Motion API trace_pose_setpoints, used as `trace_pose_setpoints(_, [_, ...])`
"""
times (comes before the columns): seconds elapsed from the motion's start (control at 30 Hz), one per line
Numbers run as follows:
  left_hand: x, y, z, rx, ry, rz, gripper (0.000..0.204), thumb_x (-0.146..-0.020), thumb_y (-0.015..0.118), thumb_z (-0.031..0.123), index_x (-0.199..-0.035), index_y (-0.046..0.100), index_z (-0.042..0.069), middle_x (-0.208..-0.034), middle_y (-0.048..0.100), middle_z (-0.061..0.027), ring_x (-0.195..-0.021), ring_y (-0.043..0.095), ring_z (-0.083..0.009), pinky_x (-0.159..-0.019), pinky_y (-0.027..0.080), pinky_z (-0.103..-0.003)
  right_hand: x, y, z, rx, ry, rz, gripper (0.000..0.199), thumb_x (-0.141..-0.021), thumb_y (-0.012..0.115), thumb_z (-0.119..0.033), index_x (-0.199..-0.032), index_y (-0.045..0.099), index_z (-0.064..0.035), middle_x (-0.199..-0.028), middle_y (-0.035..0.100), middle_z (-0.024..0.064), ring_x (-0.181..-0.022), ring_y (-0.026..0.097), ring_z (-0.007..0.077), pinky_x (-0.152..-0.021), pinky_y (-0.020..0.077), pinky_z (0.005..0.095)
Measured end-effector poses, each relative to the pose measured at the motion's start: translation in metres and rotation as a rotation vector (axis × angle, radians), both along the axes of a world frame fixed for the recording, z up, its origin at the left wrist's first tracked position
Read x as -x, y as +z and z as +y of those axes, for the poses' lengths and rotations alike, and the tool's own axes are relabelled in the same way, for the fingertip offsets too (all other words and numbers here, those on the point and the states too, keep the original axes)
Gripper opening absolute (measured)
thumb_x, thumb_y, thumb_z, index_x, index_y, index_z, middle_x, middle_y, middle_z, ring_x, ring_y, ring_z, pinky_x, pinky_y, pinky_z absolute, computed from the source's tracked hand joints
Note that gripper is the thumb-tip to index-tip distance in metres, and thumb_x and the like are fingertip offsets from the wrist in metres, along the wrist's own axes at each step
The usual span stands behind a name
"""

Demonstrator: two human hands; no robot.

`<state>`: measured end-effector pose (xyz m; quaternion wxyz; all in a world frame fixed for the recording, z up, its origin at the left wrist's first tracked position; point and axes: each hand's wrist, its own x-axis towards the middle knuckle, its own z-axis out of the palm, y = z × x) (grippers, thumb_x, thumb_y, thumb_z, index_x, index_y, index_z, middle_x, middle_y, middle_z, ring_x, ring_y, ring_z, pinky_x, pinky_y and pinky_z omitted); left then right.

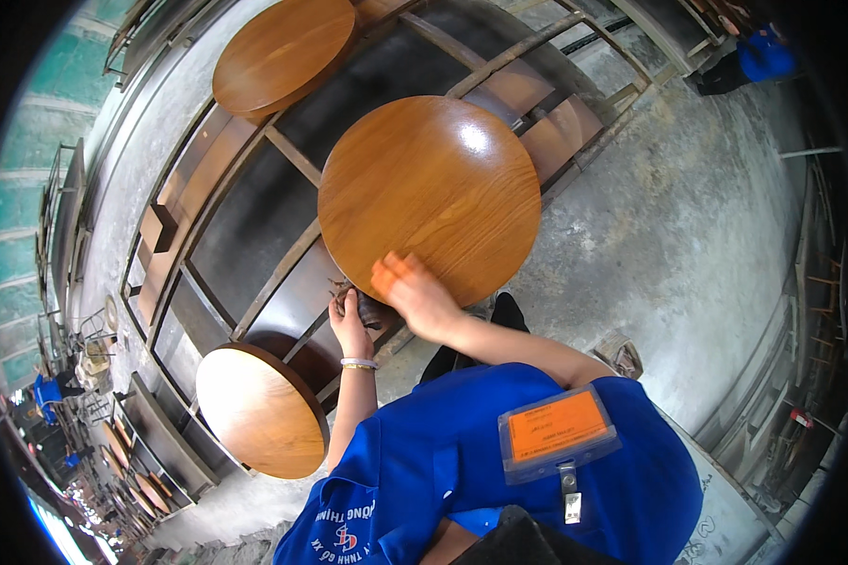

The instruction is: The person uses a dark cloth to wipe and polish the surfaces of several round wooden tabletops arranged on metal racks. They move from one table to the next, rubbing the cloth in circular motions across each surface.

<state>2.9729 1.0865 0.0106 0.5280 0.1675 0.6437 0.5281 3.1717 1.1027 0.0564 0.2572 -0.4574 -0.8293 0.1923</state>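
A round brown wooden tabletop (433,188) with a glossy surface lies flat in front of me, resting on a dark metal frame. My right hand (419,299) lies on its near edge, fingers stretched over the wood. Orange covers the fingers' ends, apparently finger covers; motion blurs them. Just left of it, my left hand (350,325) is closed on a crumpled dark brown cloth (371,311) beside the tabletop's rim. Part of that cloth is hidden behind the fingers and the right hand.
A second round tabletop (283,52) lies at the far left of the frame (297,155). Another, tilted and shining, round tabletop (259,410) stands near my left forearm. Grey concrete floor (641,254) spreads to the right. A person in blue (765,56) is at the far right.
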Motion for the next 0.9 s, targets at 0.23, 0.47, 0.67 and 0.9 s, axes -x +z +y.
trace_pose_setpoints(0.23, [-0.002, 0.009, 0.002, 0.004, 0.019, -0.008, 0.022, -0.106, 0.068, 0.013, -0.123, 0.062, 0.000, -0.114, 0.072, -0.0062, -0.101, 0.069, -0.0149, -0.087, 0.057, -0.030, -0.160, -0.008, 0.049, -0.151, -0.529, -0.220, 0.046, -0.092, 0.055, 0.001, -0.137, 0.064, -0.0002, -0.146, 0.061, 0.0196, -0.143, 0.051, 0.0417, -0.122, 0.0385, 0.0550])
trace_pose_setpoints(0.47, [-0.033, 0.006, -0.034, 0.071, 0.085, -0.111, 0.027, -0.109, 0.063, 0.015, -0.134, 0.061, 0.004, -0.125, 0.071, -0.0058, -0.110, 0.070, -0.0178, -0.092, 0.059, -0.034, -0.059, -0.002, -0.025, 0.064, -0.076, 0.051, 0.044, -0.098, 0.052, -0.010, -0.139, 0.062, -0.0009, -0.152, 0.057, 0.0194, -0.148, 0.047, 0.0404, -0.123, 0.0345, 0.0603])
trace_pose_setpoints(0.67, [-0.047, 0.008, -0.046, 0.073, 0.117, -0.129, 0.028, -0.109, 0.062, 0.016, -0.135, 0.060, 0.005, -0.128, 0.071, -0.0063, -0.112, 0.070, -0.0184, -0.092, 0.059, -0.034, -0.159, 0.002, -0.003, 0.076, -0.157, 0.054, 0.044, -0.096, 0.052, -0.002, -0.138, 0.065, -0.0020, -0.146, 0.062, 0.0167, -0.143, 0.050, 0.0411, -0.121, 0.0380, 0.0551])
trace_pose_setpoints(0.9, [-0.048, 0.008, -0.040, 0.079, 0.129, -0.116, 0.031, -0.109, 0.063, 0.021, -0.136, 0.059, 0.008, -0.124, 0.072, -0.0052, -0.105, 0.072, -0.0187, -0.078, 0.062, -0.036, -0.098, 0.003, -0.030, 0.215, -0.093, 0.028, 0.052, -0.097, 0.055, -0.008, -0.148, 0.058, 0.0008, -0.156, 0.054, 0.0205, -0.150, 0.044, 0.0419, -0.126, 0.0322, 0.0592])
